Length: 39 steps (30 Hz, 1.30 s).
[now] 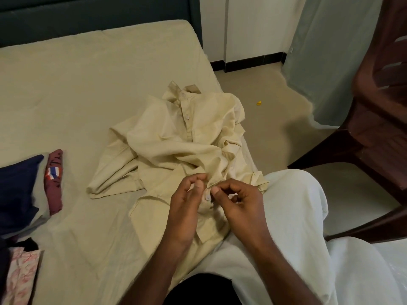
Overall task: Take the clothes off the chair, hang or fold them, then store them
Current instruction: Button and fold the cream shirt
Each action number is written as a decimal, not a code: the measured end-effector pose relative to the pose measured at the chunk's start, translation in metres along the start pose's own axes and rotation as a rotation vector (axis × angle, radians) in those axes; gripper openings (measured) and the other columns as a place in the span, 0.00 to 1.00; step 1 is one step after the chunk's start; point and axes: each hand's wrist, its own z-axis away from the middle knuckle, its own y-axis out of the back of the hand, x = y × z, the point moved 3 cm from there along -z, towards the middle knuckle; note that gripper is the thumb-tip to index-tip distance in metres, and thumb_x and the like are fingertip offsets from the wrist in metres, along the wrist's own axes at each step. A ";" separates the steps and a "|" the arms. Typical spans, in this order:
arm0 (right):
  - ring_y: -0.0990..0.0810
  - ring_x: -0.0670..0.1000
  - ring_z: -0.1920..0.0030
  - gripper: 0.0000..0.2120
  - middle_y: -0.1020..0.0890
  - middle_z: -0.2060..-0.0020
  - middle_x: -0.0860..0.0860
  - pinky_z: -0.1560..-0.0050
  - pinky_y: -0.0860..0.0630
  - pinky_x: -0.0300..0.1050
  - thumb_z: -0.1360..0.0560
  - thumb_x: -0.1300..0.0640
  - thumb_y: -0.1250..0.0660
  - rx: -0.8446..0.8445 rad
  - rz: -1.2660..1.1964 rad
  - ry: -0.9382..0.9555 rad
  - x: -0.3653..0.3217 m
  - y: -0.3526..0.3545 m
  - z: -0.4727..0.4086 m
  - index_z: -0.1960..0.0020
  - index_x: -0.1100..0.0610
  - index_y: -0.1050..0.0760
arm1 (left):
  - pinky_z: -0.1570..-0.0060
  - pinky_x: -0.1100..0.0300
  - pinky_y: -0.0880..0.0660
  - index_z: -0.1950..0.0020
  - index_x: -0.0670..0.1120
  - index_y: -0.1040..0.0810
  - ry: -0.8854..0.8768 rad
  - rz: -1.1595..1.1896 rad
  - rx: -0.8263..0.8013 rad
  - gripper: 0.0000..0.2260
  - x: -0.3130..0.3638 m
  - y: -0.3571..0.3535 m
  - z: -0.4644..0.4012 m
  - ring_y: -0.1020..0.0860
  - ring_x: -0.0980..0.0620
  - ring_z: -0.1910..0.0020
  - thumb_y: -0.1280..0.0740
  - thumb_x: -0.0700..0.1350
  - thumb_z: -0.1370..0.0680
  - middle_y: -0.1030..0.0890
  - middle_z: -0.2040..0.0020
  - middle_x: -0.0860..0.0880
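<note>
Cream shirt (176, 137) crumpled near the bed's (66, 84) right edge, its buttoned front pinched at a button (207, 196) by left hand (187, 208) and right hand (240, 203), brown chair (378, 119) beside.

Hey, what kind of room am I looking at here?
Most likely a bedroom in a home. A bed with a beige sheet and dark headboard fills the view, a cream shirt lies crumpled on it, folded clothes sit at its edge, and a brown plastic chair stands beside it.
</note>
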 end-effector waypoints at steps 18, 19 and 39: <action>0.19 0.40 0.63 0.13 0.16 0.66 0.40 0.59 0.26 0.33 0.30 0.64 0.33 -0.236 0.522 -0.184 0.027 -0.008 -0.035 0.61 0.47 0.16 | 0.41 0.51 0.31 0.36 0.53 0.25 -0.305 -1.358 -0.185 0.21 -0.002 0.019 -0.096 0.26 0.50 0.37 0.31 0.62 0.24 0.24 0.38 0.53; 0.21 0.41 0.64 0.12 0.18 0.66 0.40 0.61 0.29 0.31 0.29 0.64 0.32 -0.138 0.517 -0.163 0.027 -0.005 -0.037 0.60 0.47 0.18 | 0.42 0.51 0.31 0.37 0.53 0.25 -0.259 -1.434 -0.209 0.20 -0.014 0.022 -0.099 0.27 0.49 0.38 0.31 0.62 0.24 0.24 0.39 0.53; 0.20 0.56 0.46 0.17 0.19 0.50 0.49 0.37 0.32 0.56 0.34 0.45 0.34 -0.596 1.145 -0.253 0.020 -0.025 -0.045 0.48 0.46 0.18 | 0.64 0.57 0.24 0.47 0.47 0.19 0.318 -0.687 -0.560 0.08 0.020 0.072 -0.053 0.20 0.53 0.65 0.26 0.48 0.22 0.16 0.58 0.50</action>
